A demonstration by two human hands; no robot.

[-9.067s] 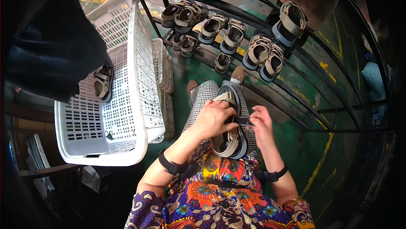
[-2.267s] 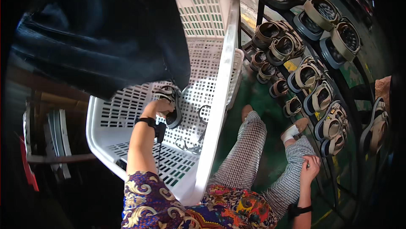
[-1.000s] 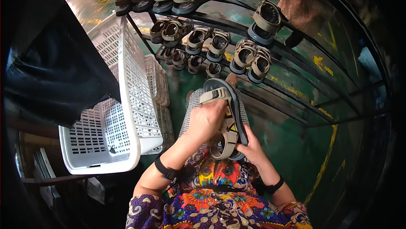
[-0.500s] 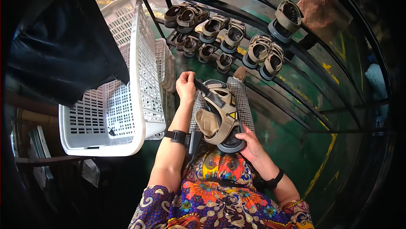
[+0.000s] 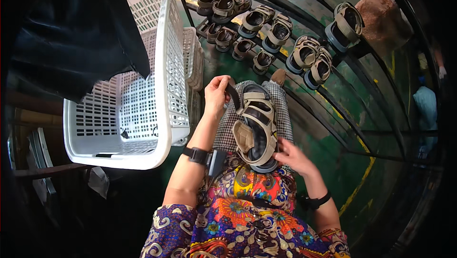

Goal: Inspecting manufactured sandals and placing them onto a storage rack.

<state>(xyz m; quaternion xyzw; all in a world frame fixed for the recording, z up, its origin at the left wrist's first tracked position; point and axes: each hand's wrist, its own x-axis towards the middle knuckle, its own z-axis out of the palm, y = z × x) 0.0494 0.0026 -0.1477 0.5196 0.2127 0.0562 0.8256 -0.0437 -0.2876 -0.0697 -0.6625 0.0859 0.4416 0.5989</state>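
A beige sandal [image 5: 257, 129] with a dark footbed lies across my lap, toe pointing away from me and heel toward my body. My left hand [image 5: 218, 95] is closed in a pinch on a dark strap [image 5: 233, 97] beside the sandal's toe end. The strap bends up and away from the front of the sandal. Beside the heel is my right hand [image 5: 296, 157], fingers apart and slightly blurred. Its fingertips come close to the sole's right edge; whether they touch is unclear.
Several similar sandals [image 5: 280, 31] sit on a black metal rack [image 5: 304, 12] ahead. A white perforated basket [image 5: 164, 129] stands at my left, with black sheet material [image 5: 81, 29] hanging over it. A yellow line [image 5: 362, 182] marks the green floor at right.
My right hand has let go of the heel and opened beside it. My left hand still pinches the strap, which now curves instead of stretching straight. The view has shifted slightly.
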